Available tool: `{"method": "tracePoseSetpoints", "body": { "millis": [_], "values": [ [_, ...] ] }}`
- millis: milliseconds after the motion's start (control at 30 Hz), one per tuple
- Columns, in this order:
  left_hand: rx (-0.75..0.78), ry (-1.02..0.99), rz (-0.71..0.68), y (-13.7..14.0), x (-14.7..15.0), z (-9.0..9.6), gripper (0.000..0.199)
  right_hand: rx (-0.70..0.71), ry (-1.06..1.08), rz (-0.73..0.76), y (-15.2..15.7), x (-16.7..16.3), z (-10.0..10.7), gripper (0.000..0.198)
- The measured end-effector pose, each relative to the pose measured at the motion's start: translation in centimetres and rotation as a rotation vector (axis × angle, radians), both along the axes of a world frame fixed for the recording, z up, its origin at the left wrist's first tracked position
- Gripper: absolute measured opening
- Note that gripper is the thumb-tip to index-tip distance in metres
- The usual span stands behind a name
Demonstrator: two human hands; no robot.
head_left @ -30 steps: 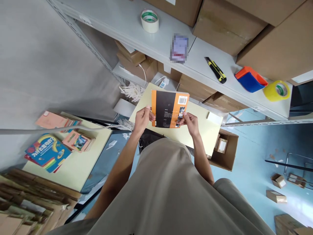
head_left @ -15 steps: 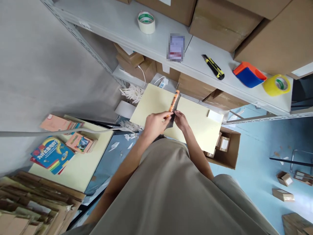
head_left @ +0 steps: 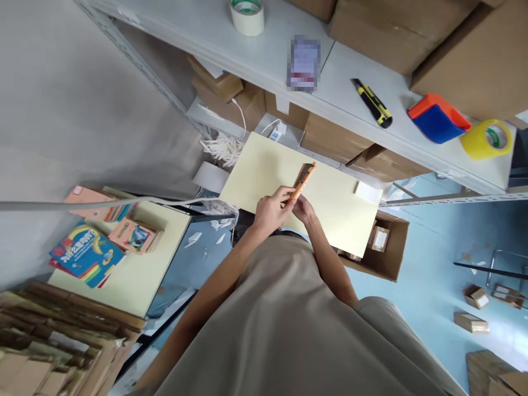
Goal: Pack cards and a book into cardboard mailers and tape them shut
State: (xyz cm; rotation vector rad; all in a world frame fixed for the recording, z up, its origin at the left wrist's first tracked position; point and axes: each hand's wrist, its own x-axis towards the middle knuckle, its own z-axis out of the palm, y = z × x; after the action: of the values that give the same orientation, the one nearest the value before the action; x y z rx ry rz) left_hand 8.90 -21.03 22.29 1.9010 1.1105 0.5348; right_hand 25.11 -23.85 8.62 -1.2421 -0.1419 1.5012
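Over the pale yellow table (head_left: pixel 330 212) I hold a thin, flat orange-and-black item (head_left: pixel 304 179) at its lower end. Whether it is a book or a slim box I cannot tell. My left hand (head_left: pixel 273 209) grips it from the left, thumb and fingers pressed together. Fingers of my right hand (head_left: pixel 304 209) close on it from the right side, partly hidden behind it. The item tilts up and away from me, its narrow orange face with dark markings showing.
Ahead, a shelf (head_left: pixel 264 66) carries a white tape roll (head_left: pixel 249 21), a cutter knife (head_left: pixel 372 103), a blue-and-orange tape dispenser (head_left: pixel 439 118) and yellow tape (head_left: pixel 487 138). Books (head_left: pixel 86 253) lie on a left table. An open carton (head_left: pixel 396 250) stands right; a cable (head_left: pixel 124 203) crosses the left.
The orange-and-black item has turned in my hands, tipping to the right and showing more of its orange side. My left hand has shifted slightly right. The view has dipped a little.
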Motion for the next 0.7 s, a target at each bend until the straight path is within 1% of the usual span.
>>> {"method": "tracePoseSetpoints", "body": {
  "millis": [67, 100, 200, 300, 400, 467, 533, 633, 700],
  "values": [
    [-0.1, -0.145, 0.121, 1.7, -1.7, -3.3, 0.026, -0.075, -0.019, -0.044, -0.7, 0.3, -1.2, 0.034],
    [-0.132, -0.162, 0.18, 2.5, -2.5, -5.0, 0.025, -0.121, -0.047, -0.072, -1.1, 0.3, -1.8, 0.037],
    [-0.198, -0.072, 0.311, 4.8, -4.7, -9.3, 0.026, -0.221, -0.149, -0.123, -1.8, -0.6, -3.5, 0.045],
    [-0.214, 0.058, 0.365, 7.1, -6.2, -12.3, 0.032, -0.256, -0.219, -0.14, -0.8, -2.3, -4.8, 0.047],
    [-0.241, 0.143, 0.368, 9.6, -7.2, -14.7, 0.045, -0.291, -0.309, -0.163, 2.0, -3.6, -5.9, 0.042],
    [-0.239, 0.176, 0.33, 11.5, -7.6, -16.2, 0.052, -0.301, -0.411, -0.168, 4.7, -4.0, -6.5, 0.037],
    [-0.221, 0.212, 0.273, 13.5, -7.6, -17.7, 0.056, -0.293, -0.539, -0.152, 7.7, -4.1, -7.1, 0.032],
    [-0.235, 0.252, 0.225, 16.5, -7.1, -20.0, 0.059, -0.284, -0.708, -0.089, 11.7, -3.5, -7.9, 0.026],
    [-0.266, 0.235, 0.217, 18.3, -6.8, -21.4, 0.059, -0.285, -0.79, 0.024, 13.6, -2.9, -8.2, 0.025]
  ]
}}
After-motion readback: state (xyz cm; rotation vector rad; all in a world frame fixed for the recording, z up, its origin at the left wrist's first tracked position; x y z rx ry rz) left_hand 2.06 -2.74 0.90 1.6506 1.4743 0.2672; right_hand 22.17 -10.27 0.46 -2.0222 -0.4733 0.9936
